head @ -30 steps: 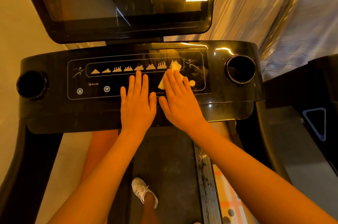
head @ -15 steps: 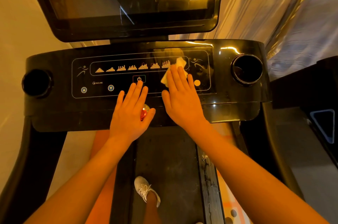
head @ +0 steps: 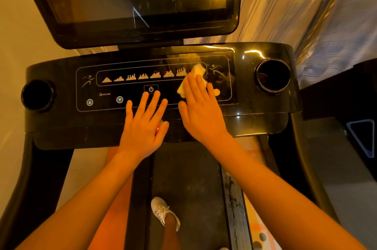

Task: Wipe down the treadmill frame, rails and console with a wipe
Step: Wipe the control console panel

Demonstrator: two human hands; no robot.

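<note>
The glossy black treadmill console [head: 61, 119] spans the middle of the view, with a lit control panel and a power button [head: 151, 89]. My right hand [head: 201, 113] lies flat with straight fingers on a pale wipe [head: 199, 71], pressing it onto the right part of the panel; the wipe shows above and left of the fingers. My left hand [head: 142, 127] rests flat on the console's lower middle, fingers spread, fingertips just below the power button. A red knob [head: 158, 128] peeks out under its thumb side.
A large dark screen [head: 132, 1] rises behind the console. Round cup holders sit at the left [head: 37, 95] and right [head: 273, 76] ends. Below are the belt [head: 183, 178], a side rail [head: 234, 198] and my white shoe [head: 164, 212]. Another machine [head: 346, 147] stands on the right.
My left hand has slid down from the panel to the console's lower edge, uncovering the power button. My right hand with the wipe has stayed at the right end of the panel.
</note>
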